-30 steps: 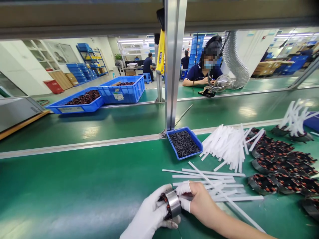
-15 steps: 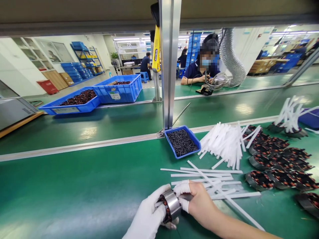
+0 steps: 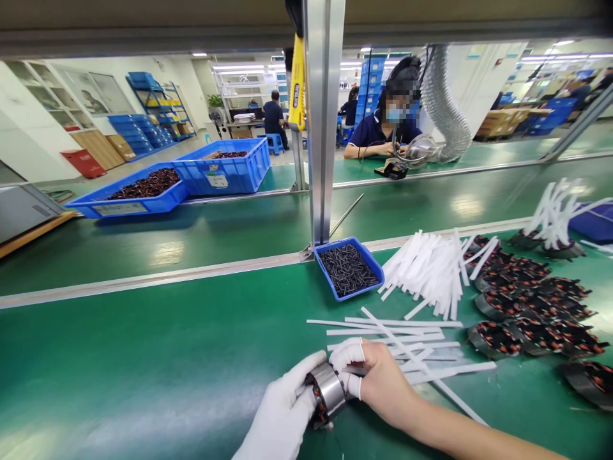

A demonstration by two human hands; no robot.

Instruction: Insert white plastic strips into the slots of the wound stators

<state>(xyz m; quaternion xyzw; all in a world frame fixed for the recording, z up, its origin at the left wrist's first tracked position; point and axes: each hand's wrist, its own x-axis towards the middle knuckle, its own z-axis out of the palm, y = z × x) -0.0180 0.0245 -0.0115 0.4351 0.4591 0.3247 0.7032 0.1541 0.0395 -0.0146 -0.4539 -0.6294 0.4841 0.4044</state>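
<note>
Green benchtop gleaming, and the wound metal ring sits squarely between two hands! Left hand (white-gloved) is closed round its left end; right hand has bent, white-tipped fingers at the right side, so neither's nearer. Whether those pinch anything, I can't tell. Its axis runs sideways, slightly tilted, windings facing left.

Head camera: worn high, I'm looking forward and down, metal post almost dead ahead.
Left hand and right hand: closest to me, below the post.
Co-worker: much farther off, beyond the post.
</note>
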